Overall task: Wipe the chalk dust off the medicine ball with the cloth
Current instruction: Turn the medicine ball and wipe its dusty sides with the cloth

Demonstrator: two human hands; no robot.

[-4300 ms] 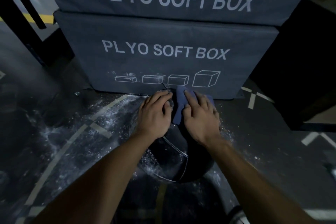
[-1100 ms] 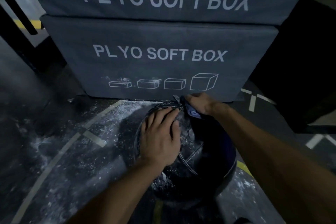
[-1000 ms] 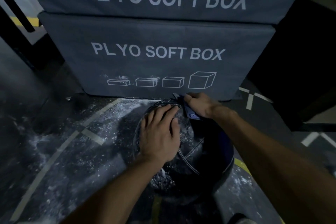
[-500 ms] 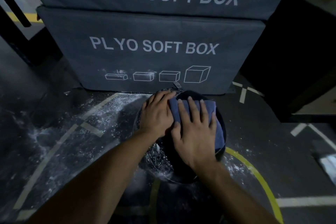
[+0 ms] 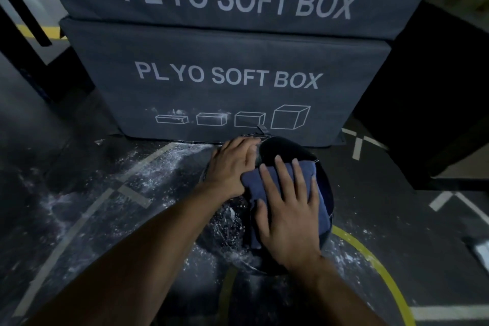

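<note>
right fingers [image 5: 280, 174]: spread out and pretty much straight, lying flat on top of the folded dark blue cloth [image 5: 267, 188], fingertips aimed at the top of the frame

right hand [image 5: 288, 209]: palm down just right of centre, pressing that cloth onto the ball, thumb sticking out to the left along the cloth's near side

left fingers [image 5: 243, 148]: close together, lightly curved over the ball's upper left side, tips right at a dusty white patch

left hand [image 5: 230, 167]: resting on the ball directly left of the cloth, touching the cloth's left edge, can't tell how hard it's pushing

cloth: covers the middle and right of the ball's top, hangs a bit down the right side

round black medicine ball [image 5: 285, 147]: centre of the frame, sitting on the floor just in front of the lower box, bare shiny black above the cloth, white chalk specks on its lower left

dark rubber floor [image 5: 79, 167]: chalk dust scattered left of the ball, grey tape lines, a yellow curved line at lower right

two stacked grey soft boxes [image 5: 230, 61]: fill the upper half, both printed "PLYO SOFT BOX", the lower one has four little box outlines
</note>
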